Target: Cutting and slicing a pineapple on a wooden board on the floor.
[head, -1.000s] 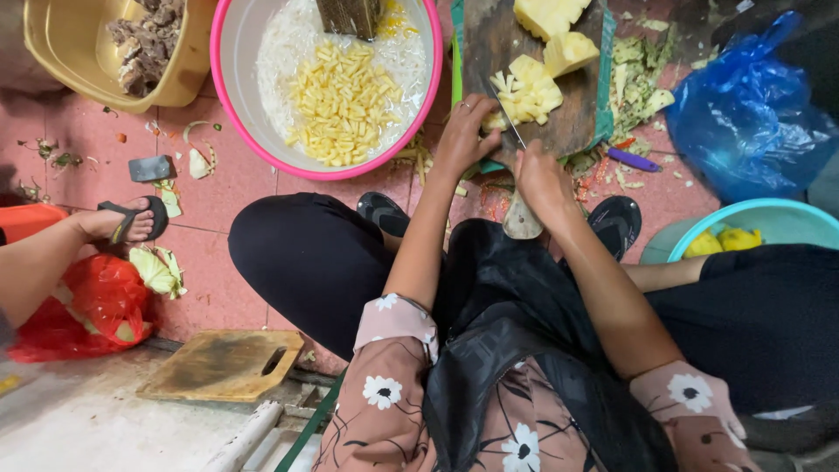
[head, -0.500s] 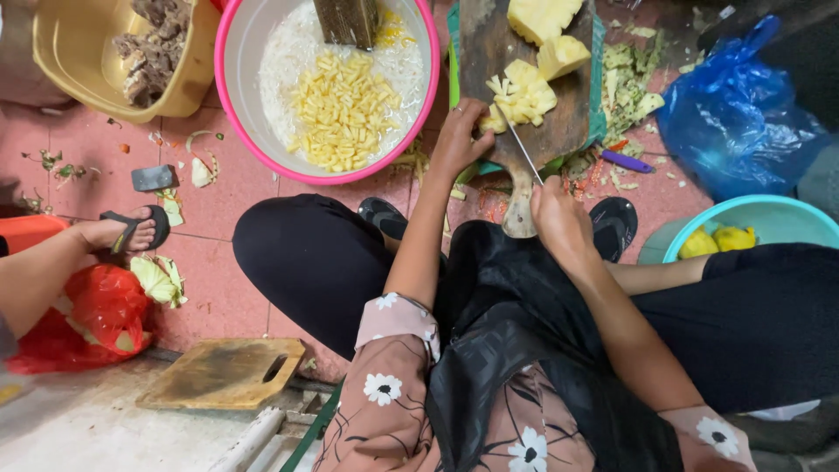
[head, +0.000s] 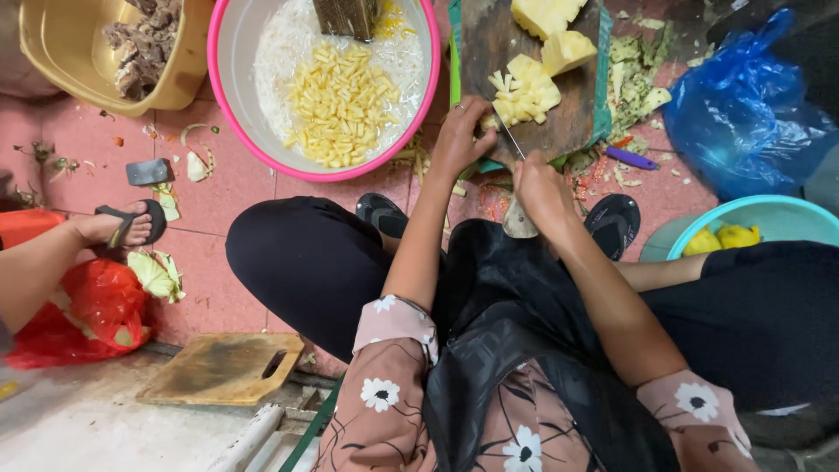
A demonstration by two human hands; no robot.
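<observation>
A dark wooden cutting board point(head: 489, 52) lies on the pink tiled floor with yellow chunks point(head: 559, 48) and a pile of cut yellow pieces point(head: 524, 92) on it. My left hand point(head: 459, 135) presses on the near edge of that pile. My right hand point(head: 542, 188) grips a knife point(head: 509, 138) whose blade points into the pile. A pink basin point(head: 262, 157) to the left of the board holds white shreds and yellow strips point(head: 336, 100).
A yellow basin point(head: 52, 70) with dark pieces sits far left. Another person's foot in a sandal point(head: 118, 223) is at left, near a red bag point(head: 96, 301). A blue bag point(head: 743, 114), a teal bowl point(head: 760, 218), a spare wooden board point(head: 218, 367) and scraps lie around.
The knife and my right hand shifted slightly along the pile while cutting; my left hand stays on the yellow pieces. The view has drifted a little.
</observation>
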